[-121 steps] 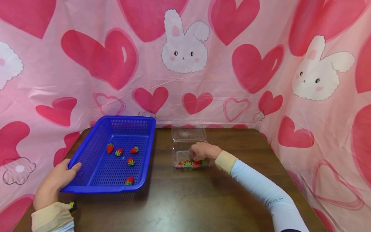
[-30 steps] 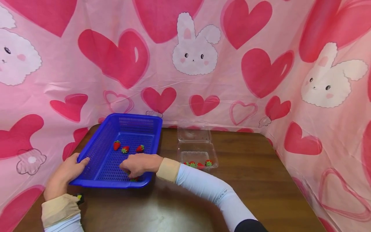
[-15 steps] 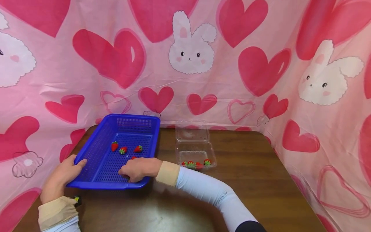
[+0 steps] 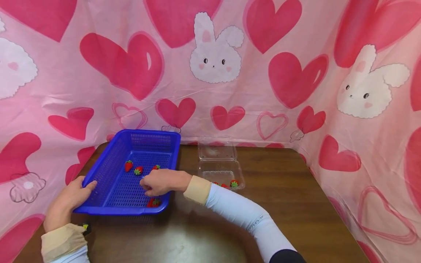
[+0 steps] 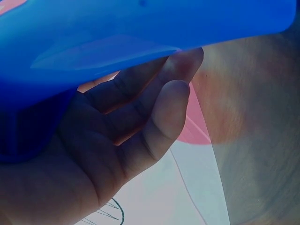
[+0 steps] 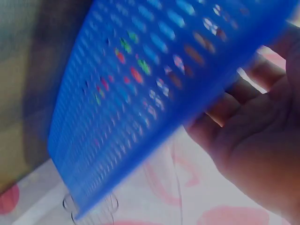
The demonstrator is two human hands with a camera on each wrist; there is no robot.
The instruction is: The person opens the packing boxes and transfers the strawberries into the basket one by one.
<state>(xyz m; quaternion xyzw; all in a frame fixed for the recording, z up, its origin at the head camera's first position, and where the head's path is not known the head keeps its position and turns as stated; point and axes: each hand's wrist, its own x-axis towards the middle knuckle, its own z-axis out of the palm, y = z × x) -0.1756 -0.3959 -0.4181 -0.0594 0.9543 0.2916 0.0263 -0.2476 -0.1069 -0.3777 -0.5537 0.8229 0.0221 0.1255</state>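
On the left, a blue plastic basket (image 4: 120, 210) holds several strawberries, including one (image 4: 128, 166) near the back and a pair (image 4: 153, 202) at the front right corner. My left hand (image 4: 73, 195) grips the basket's left rim, thumb on top; the left wrist view shows its fingers (image 5: 173, 110) curved beneath the rim. Over the basket's right side hovers my right hand (image 4: 162, 181), fingers loosely bent, with no strawberry visible in it. Part of its fingertips is hidden. In the right wrist view, red and green spots show through the basket's mesh (image 6: 126, 108).
A clear plastic clamshell box (image 4: 221, 170), lid raised at the back, stands right of the basket with strawberries (image 4: 234, 183) along its front. My right sleeve covers part of it. A heart-and-bunny cloth (image 4: 215, 62) hangs around the brown table (image 4: 283, 204).
My right hand went from the clamshell box to the basket, where a second strawberry now lies at the front corner. It has since lifted slightly back and right. My left hand keeps the rim.
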